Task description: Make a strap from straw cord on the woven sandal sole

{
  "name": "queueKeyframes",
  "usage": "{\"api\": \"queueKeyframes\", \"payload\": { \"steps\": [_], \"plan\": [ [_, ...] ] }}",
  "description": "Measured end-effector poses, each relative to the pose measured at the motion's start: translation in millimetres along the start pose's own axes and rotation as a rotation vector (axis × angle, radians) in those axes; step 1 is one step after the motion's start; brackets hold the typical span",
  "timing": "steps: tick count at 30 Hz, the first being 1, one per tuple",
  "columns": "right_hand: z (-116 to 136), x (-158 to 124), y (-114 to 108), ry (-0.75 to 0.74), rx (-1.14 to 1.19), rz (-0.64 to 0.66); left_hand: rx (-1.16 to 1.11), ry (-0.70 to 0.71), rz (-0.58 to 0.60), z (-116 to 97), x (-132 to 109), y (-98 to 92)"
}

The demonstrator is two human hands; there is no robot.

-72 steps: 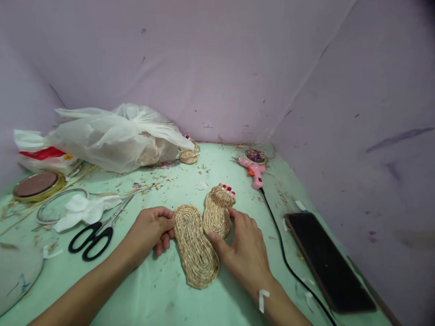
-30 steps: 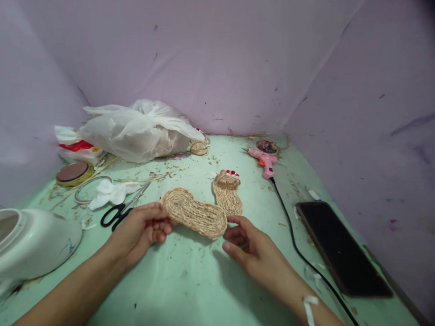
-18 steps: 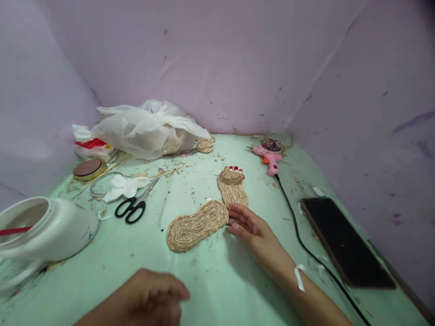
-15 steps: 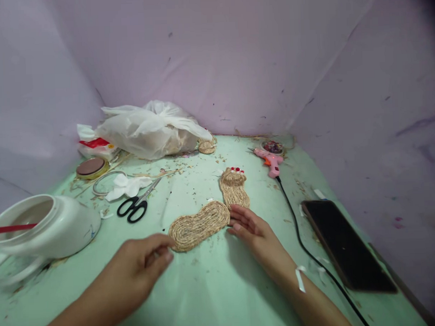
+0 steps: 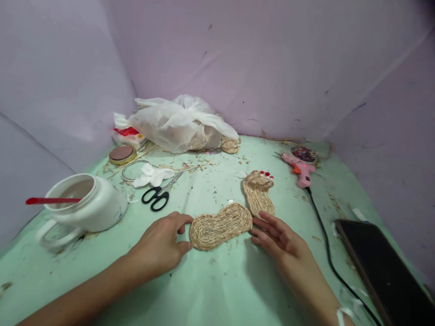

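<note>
A flat sole-shaped piece of coiled, braided straw cord (image 5: 219, 227) lies in front of me, slanting slightly up to the right. My left hand (image 5: 166, 243) is at its left end, thumb and forefinger apart and touching the rounded edge. At the other end, the fingertips of my right hand (image 5: 282, 239) touch or nearly touch the rim, with the fingers loosely spread. Just behind the right fingers is a small straw slipper (image 5: 259, 195) with a strap and red and white beads; its near end is close to the flat sole.
Left are a white pot (image 5: 108, 205) holding a red stick, black-handled scissors (image 5: 159, 196) and crumpled white tissue (image 5: 152, 175). A plastic bag (image 5: 182, 124) sits at the back. To the right are a pink glue gun (image 5: 300, 169), its black cord (image 5: 327, 244) and a phone (image 5: 385, 276).
The view has shifted left, so things appear farther right. My left thumb and forefinger have spread apart around the sole's left end. The right hand stays by the other end.
</note>
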State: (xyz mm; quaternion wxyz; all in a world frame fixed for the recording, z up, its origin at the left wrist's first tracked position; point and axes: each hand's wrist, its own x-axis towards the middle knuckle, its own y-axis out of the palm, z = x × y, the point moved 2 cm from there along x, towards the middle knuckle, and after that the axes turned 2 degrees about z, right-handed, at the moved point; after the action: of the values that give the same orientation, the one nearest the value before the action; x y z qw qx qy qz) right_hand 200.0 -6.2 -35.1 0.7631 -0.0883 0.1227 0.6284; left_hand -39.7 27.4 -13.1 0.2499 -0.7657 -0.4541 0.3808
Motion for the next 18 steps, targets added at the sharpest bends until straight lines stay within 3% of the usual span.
{"api": "queueKeyframes", "payload": {
  "steps": [10, 15, 18],
  "plan": [
    [-8, 0, 2, -0.068, -0.079, 0.015, 0.067, -0.013, 0.005, -4, -6, 4.4],
    [0, 0, -3, 0.012, -0.174, 0.056, 0.167, 0.144, 0.012, -11, -4, 6.7],
    [8, 0, -15, 0.077, -0.467, 0.13, 0.176, 0.286, 0.022, -17, 5, 2.1]
  ]
}}
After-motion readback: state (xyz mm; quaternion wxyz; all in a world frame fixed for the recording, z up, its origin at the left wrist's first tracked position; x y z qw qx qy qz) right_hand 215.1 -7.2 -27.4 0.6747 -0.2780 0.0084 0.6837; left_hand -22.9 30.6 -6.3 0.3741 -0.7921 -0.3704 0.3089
